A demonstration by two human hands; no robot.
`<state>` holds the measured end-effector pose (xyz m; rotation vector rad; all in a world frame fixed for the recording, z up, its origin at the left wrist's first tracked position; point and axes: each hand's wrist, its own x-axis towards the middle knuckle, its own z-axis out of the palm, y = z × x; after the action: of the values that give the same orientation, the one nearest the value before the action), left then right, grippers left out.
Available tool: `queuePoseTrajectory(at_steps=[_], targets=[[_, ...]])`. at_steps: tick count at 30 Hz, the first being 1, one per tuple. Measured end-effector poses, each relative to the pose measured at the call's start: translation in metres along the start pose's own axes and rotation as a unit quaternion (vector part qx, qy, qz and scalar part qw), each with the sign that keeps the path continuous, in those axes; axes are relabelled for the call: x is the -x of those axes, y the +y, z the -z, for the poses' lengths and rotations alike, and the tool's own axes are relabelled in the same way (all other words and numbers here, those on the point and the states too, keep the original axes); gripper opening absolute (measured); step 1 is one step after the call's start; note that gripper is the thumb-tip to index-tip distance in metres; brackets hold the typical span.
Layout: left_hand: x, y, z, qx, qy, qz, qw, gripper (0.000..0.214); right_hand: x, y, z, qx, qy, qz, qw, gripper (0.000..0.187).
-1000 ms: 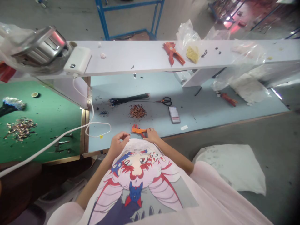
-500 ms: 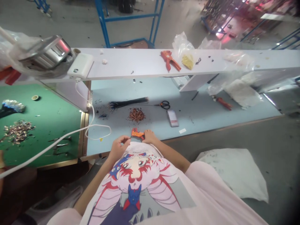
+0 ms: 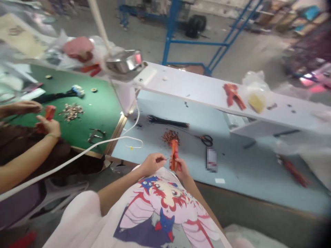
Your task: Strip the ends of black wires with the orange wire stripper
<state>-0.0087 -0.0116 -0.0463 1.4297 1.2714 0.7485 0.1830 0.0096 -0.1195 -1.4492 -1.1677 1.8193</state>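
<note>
My left hand [image 3: 153, 164] is closed in a pinch near the table's front edge, with a short, thin dark wire [image 3: 167, 159] sticking out of its fingertips. Just to the right, my right hand [image 3: 183, 168] wraps round the handles of an orange-red wire stripper [image 3: 175, 151], whose head points away from me. The wire's end is close to the tool, apart from its jaws. Beyond the stripper's head lies a pile of copper-coloured scraps [image 3: 169, 136]. A bundle of black wires [image 3: 170, 121] rests behind that pile.
Black-handled scissors [image 3: 207, 140] and a pixelated flat object [image 3: 211, 160] lie to the right. A white cable [image 3: 103, 141] crosses the left side. A raised white shelf [image 3: 201, 88] holds another red tool [image 3: 234, 96]. At left, a co-worker's hands [image 3: 53, 126] grip a red tool.
The view has swung left, bringing a co-worker into sight. My right hand has turned the wire stripper from pointing left to pointing away from me.
</note>
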Motion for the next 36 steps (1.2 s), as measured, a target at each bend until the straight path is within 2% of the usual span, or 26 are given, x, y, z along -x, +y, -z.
queuePoseTrajectory(at_steps=[3,6,8,13,18,22,28,32,36], targets=[[-0.001,0.005,0.000,0.013,0.010,-0.009,1.000,0.018,0.006,-0.017,0.000,-0.129,-0.024,0.001,0.991,0.038],[0.001,0.006,0.000,0.024,0.023,-0.011,0.999,0.018,0.012,-0.026,0.001,-0.260,-0.024,-0.024,0.965,0.028],[0.003,0.004,-0.001,0.027,0.026,-0.011,0.999,0.018,0.016,-0.028,0.001,-0.253,-0.017,-0.023,0.967,0.026],[0.004,-0.003,-0.004,0.036,0.031,-0.010,0.999,0.019,0.020,-0.031,-0.004,-0.124,0.008,0.024,0.992,0.038],[0.005,0.000,-0.004,0.048,0.039,-0.006,0.998,0.017,0.022,-0.037,-0.016,-0.060,-0.020,0.026,0.998,0.045],[0.007,0.001,-0.001,0.039,0.044,-0.005,0.998,0.016,0.026,-0.045,-0.026,-0.079,-0.025,0.012,0.996,0.047],[0.006,0.000,0.000,0.028,0.039,-0.008,0.999,0.017,0.027,-0.048,-0.031,-0.168,-0.045,0.001,0.985,0.044],[0.006,0.003,0.000,0.027,0.023,-0.010,0.999,0.018,0.029,-0.045,-0.030,-0.197,-0.030,-0.014,0.980,0.043],[0.005,0.004,0.002,0.040,0.013,-0.017,0.999,0.018,0.030,-0.040,-0.031,-0.180,-0.009,-0.010,0.984,0.041]])
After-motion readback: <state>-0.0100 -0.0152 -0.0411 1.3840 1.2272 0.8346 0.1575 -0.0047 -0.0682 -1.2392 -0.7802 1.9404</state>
